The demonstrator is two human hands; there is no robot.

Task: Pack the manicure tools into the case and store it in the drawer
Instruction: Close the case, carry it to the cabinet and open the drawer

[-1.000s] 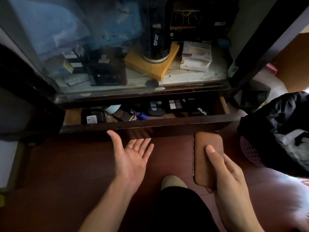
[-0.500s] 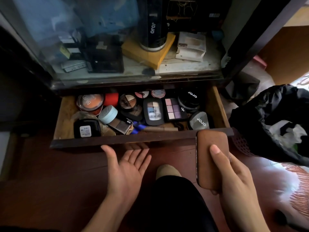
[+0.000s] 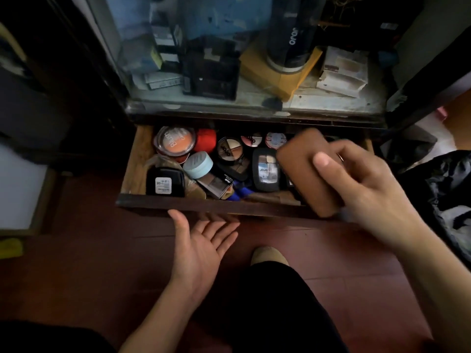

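Open drawer (image 3: pixel 132 159): right hand (image 3: pixel 367 184) holds brown case (image 3: pixel 303 169) above cosmetics.

Blush compact (image 3: pixel 175 144), light-blue jar (image 3: pixel 198 164), eyeshadow palette (image 3: pixel 266 169)

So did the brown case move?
Yes. The brown case in the right hand went forward, from before the drawer front to above its right side.
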